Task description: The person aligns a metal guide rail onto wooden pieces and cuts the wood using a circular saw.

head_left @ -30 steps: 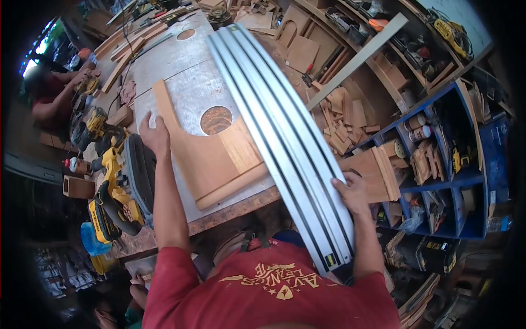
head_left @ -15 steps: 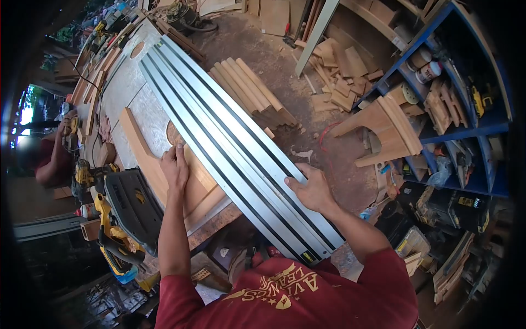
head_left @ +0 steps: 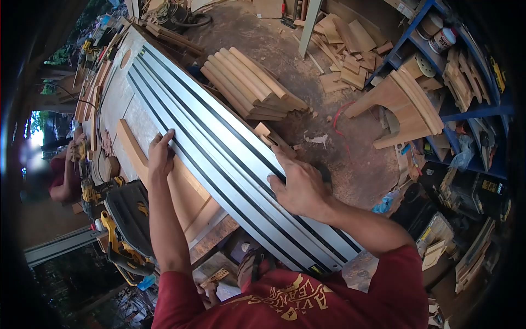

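- Head view, centre: a long metal rail (head_left: 219, 148) with black strips is seen running slantwise from the upper left to the lower middle of the frame, its upper part set above the workbench (head_left: 123, 104).
- Head view, centre right: the rail's right edge is held by the right hand (head_left: 301, 186) — the thumb is laid across the top face and the hand is closed over the edge.
- Head view, left of centre: the rail's left edge is touched by the left hand (head_left: 160, 156), its fingers bunched narrow; whether the edge is pinched cannot be told.
- Head view, below the left hand: a wooden panel (head_left: 186, 189) is partly covered by the rail.
- Head view, left: a black case-like thing (head_left: 129, 208) and a yellow tool (head_left: 109, 227) are seen beside the left forearm.
- Head view, upper middle: rounded wooden lengths (head_left: 235, 82) are stacked just beyond the rail — a curved wooden piece (head_left: 408, 104) is seen farther right, near the blue shelf (head_left: 476, 114).
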`<state>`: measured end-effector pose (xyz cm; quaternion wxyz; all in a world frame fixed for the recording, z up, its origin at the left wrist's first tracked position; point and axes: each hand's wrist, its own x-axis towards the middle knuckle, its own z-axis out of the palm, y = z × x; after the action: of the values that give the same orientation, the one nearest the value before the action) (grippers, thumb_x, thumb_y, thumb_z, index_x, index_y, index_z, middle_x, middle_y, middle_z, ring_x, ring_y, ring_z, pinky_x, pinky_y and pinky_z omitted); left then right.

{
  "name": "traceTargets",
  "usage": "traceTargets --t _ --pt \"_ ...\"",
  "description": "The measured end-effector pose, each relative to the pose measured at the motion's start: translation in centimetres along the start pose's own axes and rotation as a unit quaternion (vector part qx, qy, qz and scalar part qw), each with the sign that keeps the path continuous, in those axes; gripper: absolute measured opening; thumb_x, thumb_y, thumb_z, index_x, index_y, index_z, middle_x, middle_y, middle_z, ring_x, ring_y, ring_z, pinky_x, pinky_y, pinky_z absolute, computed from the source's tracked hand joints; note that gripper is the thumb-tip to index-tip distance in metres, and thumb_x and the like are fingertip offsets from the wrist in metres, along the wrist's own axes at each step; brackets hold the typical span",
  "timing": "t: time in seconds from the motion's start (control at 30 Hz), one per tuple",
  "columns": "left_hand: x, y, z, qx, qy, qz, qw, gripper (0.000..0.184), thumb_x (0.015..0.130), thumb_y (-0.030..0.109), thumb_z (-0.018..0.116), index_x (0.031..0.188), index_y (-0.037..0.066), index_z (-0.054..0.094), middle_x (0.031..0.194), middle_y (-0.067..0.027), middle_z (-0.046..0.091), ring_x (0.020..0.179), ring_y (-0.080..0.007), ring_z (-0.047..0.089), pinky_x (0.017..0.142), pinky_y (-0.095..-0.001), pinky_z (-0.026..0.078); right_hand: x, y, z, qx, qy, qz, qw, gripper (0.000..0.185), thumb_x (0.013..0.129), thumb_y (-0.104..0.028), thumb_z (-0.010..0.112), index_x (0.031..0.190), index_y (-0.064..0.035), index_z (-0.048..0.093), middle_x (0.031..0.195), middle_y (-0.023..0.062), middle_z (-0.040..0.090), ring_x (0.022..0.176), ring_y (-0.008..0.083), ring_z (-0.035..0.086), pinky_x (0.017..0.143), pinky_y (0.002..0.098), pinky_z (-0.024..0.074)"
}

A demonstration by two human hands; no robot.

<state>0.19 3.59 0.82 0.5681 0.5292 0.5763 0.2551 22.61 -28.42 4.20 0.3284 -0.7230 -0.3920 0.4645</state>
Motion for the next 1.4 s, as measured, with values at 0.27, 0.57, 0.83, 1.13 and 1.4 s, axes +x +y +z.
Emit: traceTargets --t 0.27,0.57,0.83,1.13,1.4 --pt "3.1 -1.9 -3.4 -0.067 -0.099 -0.023 0.993 0.034 0.097 0.01 0.063 0.126 -0.007 0.054 0.115 -0.0144 0.066 0.1 -0.0227 0.066 0.088 -0.0364 0.053 0.0 -0.3 0.1 0.02 -0.051 0.04 0.998 0.069 0.097 -0.022 0.062 0.151 0.0092 0.033 0.116 0.0391 0.063 0.108 0.0521 0.065 0.1 0.05 0.0495" --pt "2.0 -1.7 -2.5 -0.076 -0.105 0.001 0.992 0.035 0.096 0.005 0.064 0.127 -0.01 0.055 0.111 -0.0176 0.069 0.093 -0.0232 0.071 0.083 -0.0346 0.06 0.6 1.8 0.7 0.017 -0.003 -0.023 1.0 0.069 0.095 -0.024 0.061 0.15 0.0075 0.035 0.088 0.0333 0.069 0.089 0.0492 0.07 0.086 0.0545 0.0528" --pt "1.5 -1.4 -1.6 -0.086 -0.077 0.003 0.993 0.036 0.094 0.003 0.067 0.125 -0.01 0.057 0.108 -0.0181 0.072 0.087 -0.0219 0.074 0.076 -0.0302 0.064 1.1 2.5 0.3 0.015 -0.015 -0.034 0.999 0.069 0.095 -0.026 0.062 0.152 0.0035 0.035 0.084 0.0287 0.071 0.087 0.0476 0.071 0.088 0.0598 0.0479" --pt "1.9 -1.9 -2.9 -0.052 -0.095 0.01 0.994 0.038 0.095 0.007 0.066 0.129 -0.008 0.055 0.117 -0.0158 0.069 0.104 -0.0232 0.069 0.093 -0.0364 0.055 1.0 3.1 0.4 0.005 0.003 -0.059 0.998 0.07 0.095 -0.028 0.062 0.154 -0.0019 0.035 0.111 0.0264 0.071 0.098 0.048 0.07 0.103 0.0811 0.0241" --pt "2.0 -2.0 -3.3 -0.06 -0.103 0.012 0.993 0.036 0.095 0.008 0.066 0.127 -0.006 0.057 0.116 -0.0136 0.069 0.103 -0.0218 0.068 0.093 -0.0359 0.054 1.1 2.8 0.0 0.014 -0.009 -0.076 0.997 0.068 0.096 -0.025 0.067 0.148 0.0086 0.038 0.114 0.0354 0.066 0.102 0.0485 0.069 0.086 0.0478 0.0574"
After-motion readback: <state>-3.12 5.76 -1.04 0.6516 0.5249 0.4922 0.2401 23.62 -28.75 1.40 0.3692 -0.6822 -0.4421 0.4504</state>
